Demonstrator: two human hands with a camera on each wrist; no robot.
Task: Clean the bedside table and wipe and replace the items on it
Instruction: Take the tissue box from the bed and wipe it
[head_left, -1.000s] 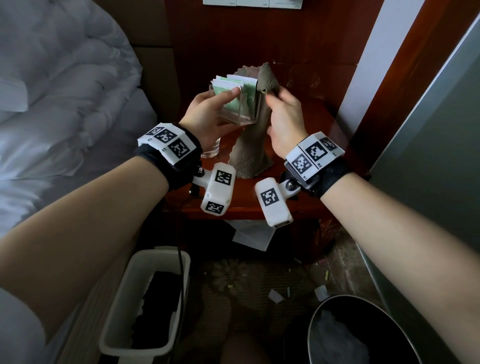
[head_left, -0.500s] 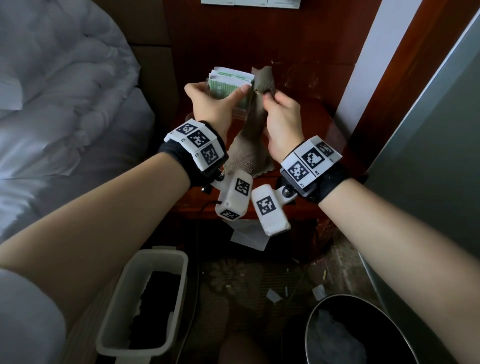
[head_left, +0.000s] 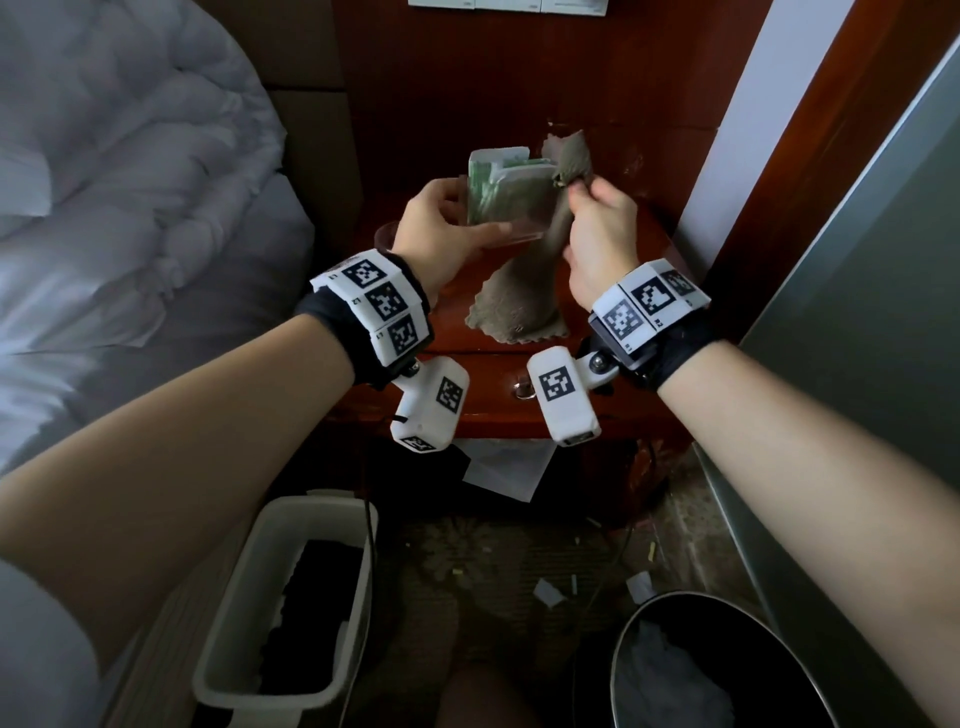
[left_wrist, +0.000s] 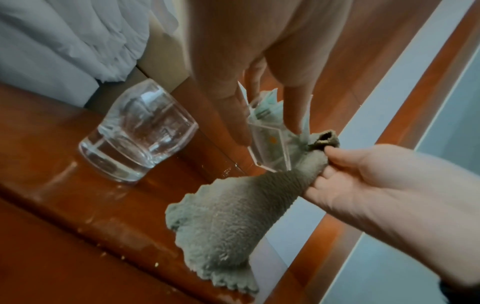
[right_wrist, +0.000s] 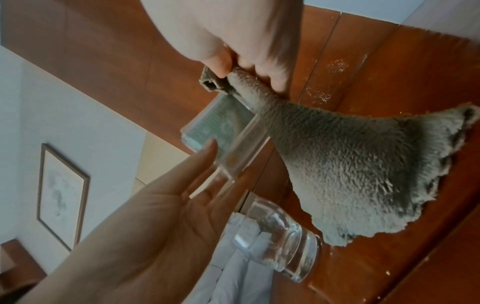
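My left hand (head_left: 441, 228) holds a clear acrylic holder (head_left: 506, 208) filled with green-and-white packets, lifted above the red-brown bedside table (head_left: 623, 249). Its thumb and fingers (left_wrist: 233, 107) grip the holder's (left_wrist: 270, 148) sides. My right hand (head_left: 597, 223) pinches a grey-brown cloth (head_left: 519, 306) near its top, against the holder's right side. The cloth (left_wrist: 228, 222) hangs down and its lower edge lies on the table (left_wrist: 64, 205). In the right wrist view the cloth (right_wrist: 363, 164) fans out below the pinching fingers (right_wrist: 257, 67), beside the holder (right_wrist: 233, 144).
A glass (left_wrist: 137, 131) with water stands on the table's left part near the bed (head_left: 130, 208). A white bin (head_left: 291, 608) and a dark round bin (head_left: 727, 665) stand on the floor below. Paper scraps lie on the carpet (head_left: 545, 592). A grey panel (head_left: 857, 312) rises at right.
The left hand has turned the holder and lowered it a little; the right hand has slid the cloth up along the holder's right side.
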